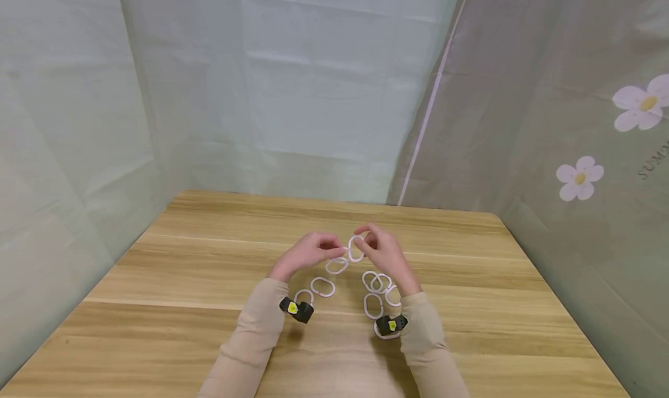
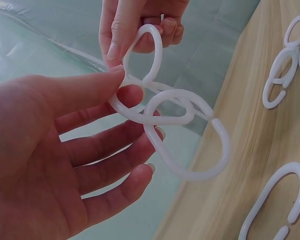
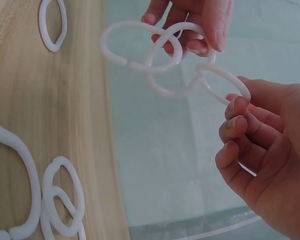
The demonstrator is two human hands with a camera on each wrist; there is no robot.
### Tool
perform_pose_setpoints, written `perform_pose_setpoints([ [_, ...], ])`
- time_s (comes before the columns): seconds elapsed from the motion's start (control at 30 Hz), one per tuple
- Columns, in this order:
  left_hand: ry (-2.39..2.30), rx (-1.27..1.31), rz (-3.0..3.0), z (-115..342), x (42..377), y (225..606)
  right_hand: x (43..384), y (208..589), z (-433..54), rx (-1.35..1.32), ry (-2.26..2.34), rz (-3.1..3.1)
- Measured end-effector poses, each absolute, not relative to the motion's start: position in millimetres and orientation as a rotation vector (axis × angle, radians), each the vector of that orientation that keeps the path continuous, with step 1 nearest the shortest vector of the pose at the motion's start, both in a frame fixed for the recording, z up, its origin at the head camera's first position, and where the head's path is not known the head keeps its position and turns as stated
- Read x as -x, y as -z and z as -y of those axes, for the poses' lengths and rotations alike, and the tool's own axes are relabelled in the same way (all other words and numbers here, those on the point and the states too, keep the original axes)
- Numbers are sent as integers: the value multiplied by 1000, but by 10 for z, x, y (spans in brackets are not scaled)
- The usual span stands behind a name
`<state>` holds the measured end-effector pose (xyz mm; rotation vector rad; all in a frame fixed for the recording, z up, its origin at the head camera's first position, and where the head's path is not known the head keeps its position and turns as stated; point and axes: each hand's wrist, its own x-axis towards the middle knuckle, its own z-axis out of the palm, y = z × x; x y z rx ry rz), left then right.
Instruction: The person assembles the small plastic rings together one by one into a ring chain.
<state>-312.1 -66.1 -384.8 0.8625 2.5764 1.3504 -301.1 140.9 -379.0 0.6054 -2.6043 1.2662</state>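
White oval plastic curtain rings, each with a small gap, are linked in a short chain between the hands. My left hand pinches the middle ring between thumb and index finger, its other fingers spread loosely. From that one hangs another ring, looped through it. Thumb and fingers of my right hand pinch a third ring, which meets the middle ring near the left fingertips. The chain is held above the wooden table.
On the wooden table, a loose ring lies near the left wrist, with another partly behind the wrist camera. Several rings, some overlapping, lie by the right forearm, including one ring. Fabric curtains surround the table's back and sides.
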Motion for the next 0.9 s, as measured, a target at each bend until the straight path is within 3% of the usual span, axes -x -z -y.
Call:
perform_pose_setpoints([
  [0.6,-1376,-817,-2541,657,3083,3800,3009,3804,-1428,-576,-1200,2643],
  [0.9,-1411,-738,-2606,739,3086,3798,3010,3775,-1494,-773,-1287,2691],
])
